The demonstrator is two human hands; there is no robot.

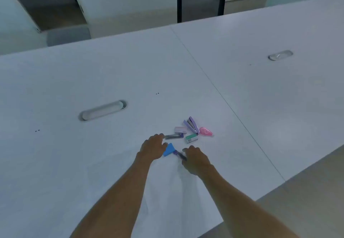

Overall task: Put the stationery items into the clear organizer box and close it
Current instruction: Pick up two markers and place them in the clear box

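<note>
Nearest me, my right hand (195, 158) pinches a dark pen (180, 155) with a purple tip; my left hand (153, 147) curls loosely beside one blue wedge-shaped piece (169, 150). Beyond lie one grey tube (174, 136), two small boxes, one lilac stapler (192, 125) and one pink tape dispenser (205, 131) on the white table (111, 74). I see no organizer box.

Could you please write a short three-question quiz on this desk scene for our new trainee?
1. True or false: the purple stapler lies beyond the pink correction tape, touching the far chair.
2. Which hand is on the dark pen: A) left hand B) right hand?
3. What colour is the flat piece between the hands?

Key: 1 false, both lie together on the white table; 2 B; 3 blue.
</note>
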